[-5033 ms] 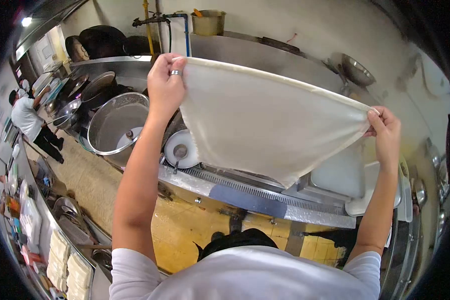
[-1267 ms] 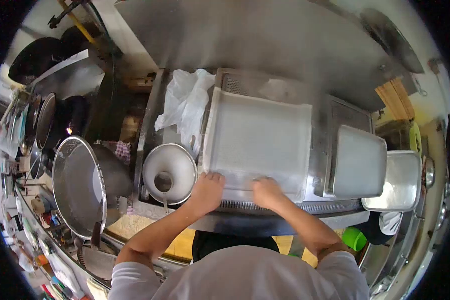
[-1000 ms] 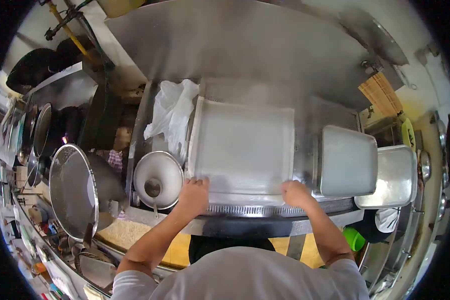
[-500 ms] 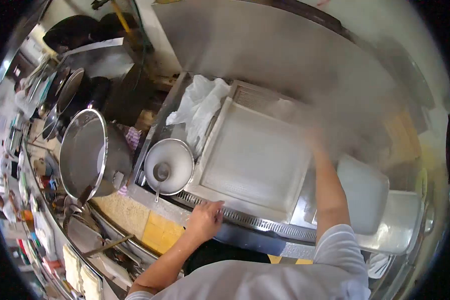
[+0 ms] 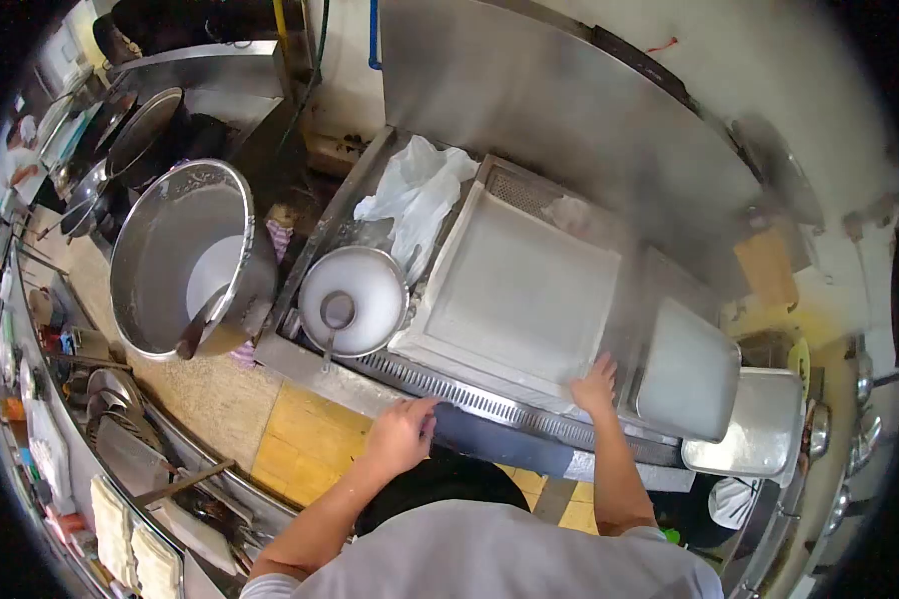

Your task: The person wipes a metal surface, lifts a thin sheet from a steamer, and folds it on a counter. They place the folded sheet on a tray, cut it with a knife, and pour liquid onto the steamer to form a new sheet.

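My left hand is at the front edge of the metal counter, its fingers curled together and nothing visible in them. At the front right corner of a large shallow tray is my right hand, fingers stretched out along the rim. The tray holds a smooth whitish layer, with pale cloth-like material around its border. Left of it stands a round metal bowl of white liquid, with a small ladle lying in it. A crumpled clear plastic sheet lies behind the bowl.
A deep metal pot with whitish liquid and a dark handle stands at left. Rectangular metal pans lie at right. A slotted drain runs along the counter front. Steam drifts before the metal backsplash. A person is visible at far left.
My right hand has come back from the steamy far right side to the tray's front right corner. The steam has thinned. My left hand stays near the counter edge; the view has shifted.
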Demonstrator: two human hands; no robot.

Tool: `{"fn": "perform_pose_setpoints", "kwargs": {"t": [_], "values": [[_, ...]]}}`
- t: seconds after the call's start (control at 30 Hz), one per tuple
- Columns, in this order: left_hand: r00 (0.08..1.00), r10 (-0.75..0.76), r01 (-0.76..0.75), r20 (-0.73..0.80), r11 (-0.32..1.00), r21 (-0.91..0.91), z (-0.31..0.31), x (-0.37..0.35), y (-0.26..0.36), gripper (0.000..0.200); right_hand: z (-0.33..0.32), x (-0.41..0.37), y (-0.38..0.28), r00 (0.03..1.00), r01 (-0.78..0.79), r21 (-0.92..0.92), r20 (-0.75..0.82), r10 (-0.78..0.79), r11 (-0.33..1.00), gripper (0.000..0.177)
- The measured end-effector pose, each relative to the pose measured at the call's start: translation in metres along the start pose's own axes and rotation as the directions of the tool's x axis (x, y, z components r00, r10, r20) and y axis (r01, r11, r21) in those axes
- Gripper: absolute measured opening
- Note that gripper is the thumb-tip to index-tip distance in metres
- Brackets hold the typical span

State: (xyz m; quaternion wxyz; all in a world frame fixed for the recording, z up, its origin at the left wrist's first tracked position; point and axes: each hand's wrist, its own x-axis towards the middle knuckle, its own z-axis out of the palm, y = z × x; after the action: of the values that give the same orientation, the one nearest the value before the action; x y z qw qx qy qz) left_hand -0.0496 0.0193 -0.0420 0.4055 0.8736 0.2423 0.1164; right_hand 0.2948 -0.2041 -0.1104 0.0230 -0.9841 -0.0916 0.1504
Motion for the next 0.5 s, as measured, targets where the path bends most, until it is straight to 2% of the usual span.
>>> {"fn": "perform_pose_setpoints", "kwargs": {"t": [0.03, 0.13, 0.23, 0.3, 0.33, 0.37, 0.4, 0.47, 0.5], "values": [[1.0, 0.022, -0.022, -0.002, 1.0, 0.008, -0.007, -0.005, -0.004, 0.034, -0.006, -0.021, -0.005, 0.998, -0.057, 0.039, 0.021, 0.057, 0.998, 0.097], [1.0, 0.017, -0.017, -0.003, 1.0, 0.006, -0.018, -0.019, -0.018, 0.035, 0.008, -0.009, 0.007, 0.982, 0.132, 0.157, -0.156, -0.107, 0.979, 0.095], [0.995, 0.046, -0.043, -0.089, 0.999, 0.029, -0.036, -0.032, -0.018, 0.035, 0.019, 0.01, -0.036, 0.908, 0.374, 0.215, -0.281, -0.309, 0.902, 0.064], [0.997, 0.003, -0.002, -0.08, 1.0, 0.003, -0.049, -0.04, -0.015, 0.035, 0.026, 0.02, -0.082, 0.8, 0.589, 0.235, -0.303, -0.518, 0.773, 0.038], [0.997, -0.02, 0.02, -0.075, 1.0, -0.01, -0.053, -0.043, -0.014, 0.035, 0.023, 0.018, -0.114, 0.831, 0.547, 0.374, -0.13, -0.542, 0.749, 0.028], [0.996, -0.02, 0.019, -0.092, 1.0, -0.011, -0.056, -0.048, -0.015, 0.035, 0.021, 0.01, -0.147, 0.819, 0.476, 0.498, 0.05, -0.571, 0.725, 0.023], [0.994, -0.025, 0.024, -0.11, 1.0, -0.013, -0.056, -0.054, -0.017, 0.034, 0.017, -0.005, -0.179, 0.817, 0.399, 0.559, 0.144, -0.559, 0.727, 0.021], [0.989, -0.052, 0.049, -0.139, 0.998, -0.027, -0.055, -0.065, -0.019, 0.034, 0.008, -0.033, -0.229, 0.77, 0.231, 0.646, 0.336, -0.543, 0.727, 0.021], [0.986, -0.072, 0.067, -0.151, 0.997, -0.037, -0.054, -0.069, -0.019, 0.034, 0.017, -0.03, -0.242, 0.729, 0.22, 0.573, 0.44, -0.523, 0.789, 0.021]]}}
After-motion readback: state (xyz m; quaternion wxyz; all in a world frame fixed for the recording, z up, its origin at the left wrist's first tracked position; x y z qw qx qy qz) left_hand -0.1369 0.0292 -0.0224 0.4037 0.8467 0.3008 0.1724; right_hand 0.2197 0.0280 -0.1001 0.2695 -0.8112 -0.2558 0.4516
